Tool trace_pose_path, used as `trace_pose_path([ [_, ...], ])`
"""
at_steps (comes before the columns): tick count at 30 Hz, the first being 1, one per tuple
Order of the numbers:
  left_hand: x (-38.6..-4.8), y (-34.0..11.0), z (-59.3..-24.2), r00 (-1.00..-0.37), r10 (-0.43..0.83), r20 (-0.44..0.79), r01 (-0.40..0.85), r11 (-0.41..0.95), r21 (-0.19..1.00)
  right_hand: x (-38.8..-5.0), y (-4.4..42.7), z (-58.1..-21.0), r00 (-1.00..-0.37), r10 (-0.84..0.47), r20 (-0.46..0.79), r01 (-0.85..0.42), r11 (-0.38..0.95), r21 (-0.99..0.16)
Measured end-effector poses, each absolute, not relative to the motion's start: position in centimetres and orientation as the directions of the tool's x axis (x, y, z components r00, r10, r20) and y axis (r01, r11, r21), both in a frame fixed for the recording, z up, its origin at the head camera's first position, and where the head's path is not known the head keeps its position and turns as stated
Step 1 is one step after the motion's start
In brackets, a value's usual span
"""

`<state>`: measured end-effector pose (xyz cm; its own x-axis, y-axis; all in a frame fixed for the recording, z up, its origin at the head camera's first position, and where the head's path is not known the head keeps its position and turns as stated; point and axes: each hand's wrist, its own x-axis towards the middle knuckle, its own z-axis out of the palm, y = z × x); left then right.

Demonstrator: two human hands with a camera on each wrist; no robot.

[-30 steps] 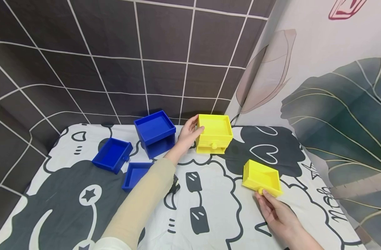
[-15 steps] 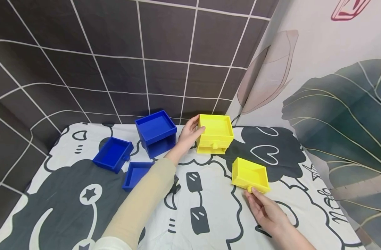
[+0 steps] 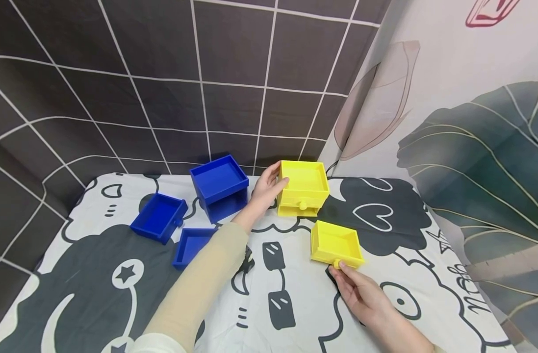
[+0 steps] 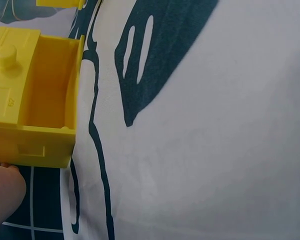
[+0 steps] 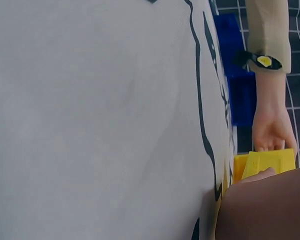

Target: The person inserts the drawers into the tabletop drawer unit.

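A small yellow drawer cabinet (image 3: 304, 177) stands at the back of the cloth, its upper drawer in place and its lower slot vacant. My left hand (image 3: 265, 190) holds the cabinet's left side, thumb near the top front edge, other fingers partly hidden behind it. In the left wrist view the open lower slot of the cabinet (image 4: 52, 82) shows beside the upper drawer's knob (image 4: 7, 57). In front and to the right, my right hand (image 3: 368, 299) pinches the round knob of a loose yellow drawer (image 3: 337, 242), slightly tilted and apart from the cabinet.
Left of the yellow cabinet is a blue cabinet (image 3: 220, 181) with an open front. Two blue drawers lie before it: one drawer (image 3: 158, 216) farther left, another drawer (image 3: 193, 244) partly behind my left forearm. A dark grid-patterned curtain (image 3: 163, 88) hangs close behind.
My right hand has carried the loose yellow drawer leftward and slightly away from me, closer to the yellow cabinet. The left hand and the cabinet have stayed in place.
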<state>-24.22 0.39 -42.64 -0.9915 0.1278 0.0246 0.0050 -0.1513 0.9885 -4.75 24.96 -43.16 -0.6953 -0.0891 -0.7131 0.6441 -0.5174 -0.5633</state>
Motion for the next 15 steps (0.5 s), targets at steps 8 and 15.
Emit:
trace_pose_path([
  [8,-24.2,0.3,-42.8,-0.991,0.128,0.032,0.013,-0.152,0.988,-5.1,23.7,-43.5,-0.707,-0.116,-0.698,0.645,-0.512,-0.567],
  [15,-24.2,0.3,-42.7,-0.991,0.133,0.023,0.003,-0.147,0.989,-5.2,22.4,-43.2,-0.719,-0.167,-0.675,0.647,-0.516,-0.561],
])
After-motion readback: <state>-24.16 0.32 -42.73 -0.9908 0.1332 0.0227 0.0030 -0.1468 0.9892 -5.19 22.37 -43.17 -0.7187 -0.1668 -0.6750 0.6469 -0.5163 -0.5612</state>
